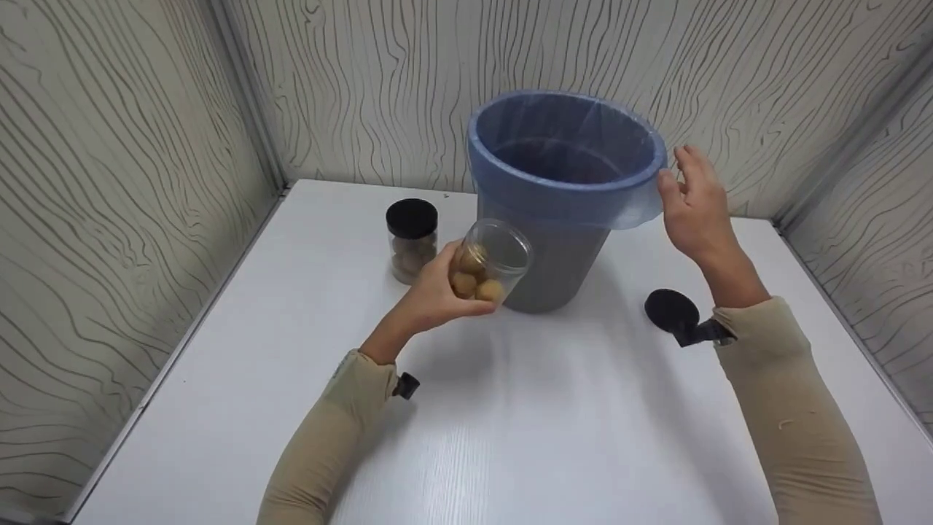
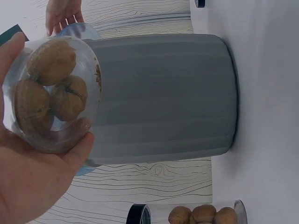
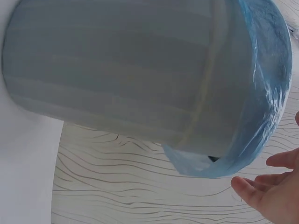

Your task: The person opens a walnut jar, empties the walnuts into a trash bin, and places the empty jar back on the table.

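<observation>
In the head view my left hand (image 1: 430, 295) grips an uncovered clear plastic jar (image 1: 510, 251), tilted, with 3 walnuts (image 2: 51, 63) visible through its base in the left wrist view. The jar is in front of a grey trash bin (image 1: 547, 270) lined with a blue plastic bag (image 1: 568, 197) folded over the rim. My right hand (image 1: 700, 208) is raised beside the bin's right rim, fingers loosely extended and holding nothing. In the right wrist view its fingertips (image 3: 240, 184) are close to the bag's edge; whether they touch it I cannot tell.
A second clear jar with a black lid (image 1: 412, 219) stands left of the bin, walnuts (image 2: 204, 213) inside. A loose black lid (image 1: 669, 310) lies on the white table (image 1: 255, 379) near my right wrist. Wood-grain panels (image 1: 379, 87) enclose the table behind and at both sides.
</observation>
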### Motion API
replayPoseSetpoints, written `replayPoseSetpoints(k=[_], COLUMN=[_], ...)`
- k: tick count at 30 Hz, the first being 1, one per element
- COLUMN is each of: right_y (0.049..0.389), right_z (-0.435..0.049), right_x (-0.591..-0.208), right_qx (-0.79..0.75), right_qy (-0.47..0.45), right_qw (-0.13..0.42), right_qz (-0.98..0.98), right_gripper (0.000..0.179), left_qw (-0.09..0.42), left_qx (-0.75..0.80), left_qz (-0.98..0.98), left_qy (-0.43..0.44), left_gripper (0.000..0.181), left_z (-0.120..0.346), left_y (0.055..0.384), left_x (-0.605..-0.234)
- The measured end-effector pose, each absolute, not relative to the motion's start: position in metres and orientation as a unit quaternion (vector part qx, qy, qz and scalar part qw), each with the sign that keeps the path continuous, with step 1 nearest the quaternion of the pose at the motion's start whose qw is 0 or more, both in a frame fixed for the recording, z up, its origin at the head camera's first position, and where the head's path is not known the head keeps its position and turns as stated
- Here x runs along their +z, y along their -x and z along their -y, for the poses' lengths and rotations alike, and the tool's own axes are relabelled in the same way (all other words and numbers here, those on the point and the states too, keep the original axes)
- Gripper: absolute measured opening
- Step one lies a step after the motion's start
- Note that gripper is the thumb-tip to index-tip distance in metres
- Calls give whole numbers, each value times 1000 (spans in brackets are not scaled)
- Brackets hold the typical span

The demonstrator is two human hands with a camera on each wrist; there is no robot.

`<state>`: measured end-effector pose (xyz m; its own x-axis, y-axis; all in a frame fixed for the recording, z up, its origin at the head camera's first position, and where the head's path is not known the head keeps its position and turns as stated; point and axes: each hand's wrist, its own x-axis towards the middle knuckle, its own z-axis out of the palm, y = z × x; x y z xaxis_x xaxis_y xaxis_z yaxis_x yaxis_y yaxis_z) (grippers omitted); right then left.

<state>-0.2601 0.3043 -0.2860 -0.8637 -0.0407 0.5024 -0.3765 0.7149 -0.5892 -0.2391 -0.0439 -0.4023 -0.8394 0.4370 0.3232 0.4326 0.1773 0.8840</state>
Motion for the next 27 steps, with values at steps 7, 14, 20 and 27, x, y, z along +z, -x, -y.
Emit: replayPoseSetpoints(k=[7,14,20,27], right_y=[267,271,274,277], right_z=[-292,-285,-284,-281], right_x=[-276,-276,-279,-283], right_qx=[335,322,323,329], right_qy=[-105,-113,-114,-107], right_qw=[197,184,186,190], right_qz=[916,922,921,919], right_gripper=[67,64,61,64], left_qw=[0,-22,-42,-51], left_qx=[572,576,589,592], left_qz=[-772,-771,-761,-764], left_qy=[-278,-270,-269,-252], left_gripper=[94,96,92,92], left_z=[45,46,47,52], left_y=[236,241,242,247], left_x=[-392,-387,-375,-353])
